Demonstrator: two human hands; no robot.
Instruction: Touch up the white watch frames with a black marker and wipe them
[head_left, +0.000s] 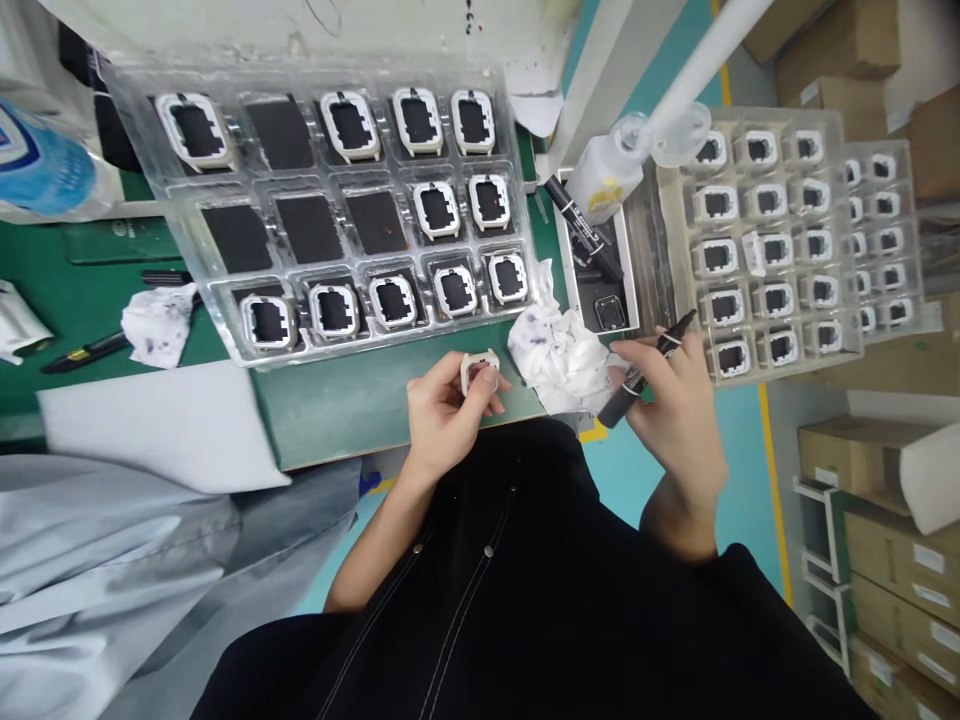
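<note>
Pinched in my left hand (448, 415) is a white watch-case frame (478, 372), held just over the bench's front edge. My right hand (675, 405) grips a black marker pen (651, 370), its dark tip pointing up and away from me. Between the hands lies a crumpled white cloth (561, 360) with dark ink stains, close to the right fingers. Beyond the left hand, a clear plastic tray (315, 270) holds several similar white frames in its pockets; some pockets show only a dark lining.
A small white box (628, 290) holds dark parts, with another marker (581, 228) across it. Behind it stands a clear dispenser bottle (607, 175). Stacked trays of frames (757, 230) are at right. A white foam sheet (150, 425) and a stained tissue (159, 325) lie left.
</note>
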